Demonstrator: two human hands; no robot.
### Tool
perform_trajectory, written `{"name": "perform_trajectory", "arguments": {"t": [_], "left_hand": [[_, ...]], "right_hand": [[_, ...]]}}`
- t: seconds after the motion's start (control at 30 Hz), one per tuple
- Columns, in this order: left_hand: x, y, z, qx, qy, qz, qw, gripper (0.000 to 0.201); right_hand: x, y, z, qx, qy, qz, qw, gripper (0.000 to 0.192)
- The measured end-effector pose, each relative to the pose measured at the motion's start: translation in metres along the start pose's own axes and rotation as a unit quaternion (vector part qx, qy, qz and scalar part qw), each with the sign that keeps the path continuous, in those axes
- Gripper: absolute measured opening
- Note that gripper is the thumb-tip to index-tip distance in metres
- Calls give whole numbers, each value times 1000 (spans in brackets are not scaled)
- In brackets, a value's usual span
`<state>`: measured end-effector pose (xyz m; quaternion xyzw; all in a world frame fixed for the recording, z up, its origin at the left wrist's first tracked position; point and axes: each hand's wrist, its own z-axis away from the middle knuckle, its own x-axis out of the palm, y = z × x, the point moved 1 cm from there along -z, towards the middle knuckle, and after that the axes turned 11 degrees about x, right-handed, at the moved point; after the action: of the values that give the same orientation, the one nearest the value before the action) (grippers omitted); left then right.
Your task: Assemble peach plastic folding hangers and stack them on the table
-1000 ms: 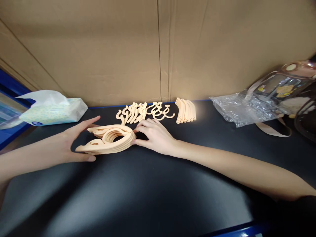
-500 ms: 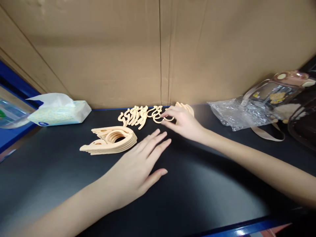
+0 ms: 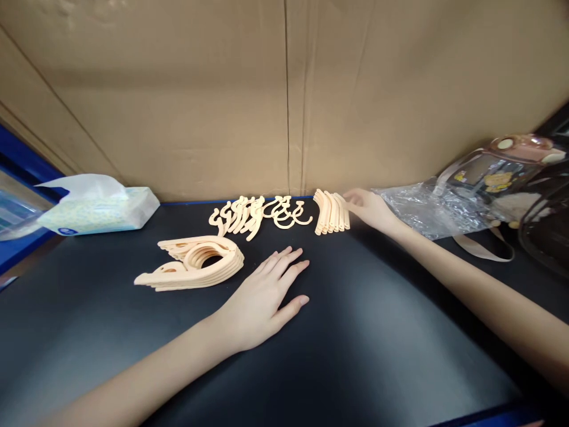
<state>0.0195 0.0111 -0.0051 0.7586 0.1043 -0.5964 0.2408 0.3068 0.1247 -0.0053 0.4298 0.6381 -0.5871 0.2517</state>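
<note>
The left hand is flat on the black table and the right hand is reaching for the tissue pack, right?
Not quite. The left hand does lie flat on the black table, but in the head view the right hand is at the row of curved peach pieces near the cardboard wall. The tissue pack sits far off on the other side, untouched.
</note>
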Motion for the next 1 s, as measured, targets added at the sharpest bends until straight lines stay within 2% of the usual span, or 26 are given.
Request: {"name": "perform_trajectory", "arguments": {"t": [0.37, 0.67, 0.8, 1.0], "left_hand": [[1, -1, 1, -4, -14, -5, 1000, 49], [1, -1, 1, -8, -34, -7, 999, 51], [0, -1, 1, -8, -27, -4, 1000, 51], [1, 0, 2, -5, -22, -11, 1000, 49]], "right_hand": [[1, 1, -3, 13, -5, 61, 998, 36], [-9, 6, 2, 17, 80, 204, 976, 39], [-10, 4, 4, 15, 85, 250, 964, 34], [-14, 2, 3, 9, 85, 260, 962, 21]]}}
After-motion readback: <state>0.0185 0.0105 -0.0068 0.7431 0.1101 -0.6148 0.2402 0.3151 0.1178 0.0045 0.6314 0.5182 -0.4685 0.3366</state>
